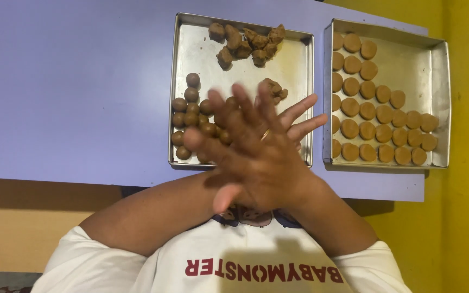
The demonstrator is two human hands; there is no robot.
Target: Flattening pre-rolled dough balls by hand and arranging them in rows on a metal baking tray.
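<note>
two hands pressed flat over the tray
the right hand (245, 146) lay across the left hand (286, 127), fingers spread wide; any dough between them was hidden. dough balls (191, 116) sat below, tray edge (171, 97) near bare table (71, 81).

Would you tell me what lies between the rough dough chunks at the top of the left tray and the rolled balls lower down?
In the head view, only bare tray floor separates the dough chunks from the rolled balls.
</note>
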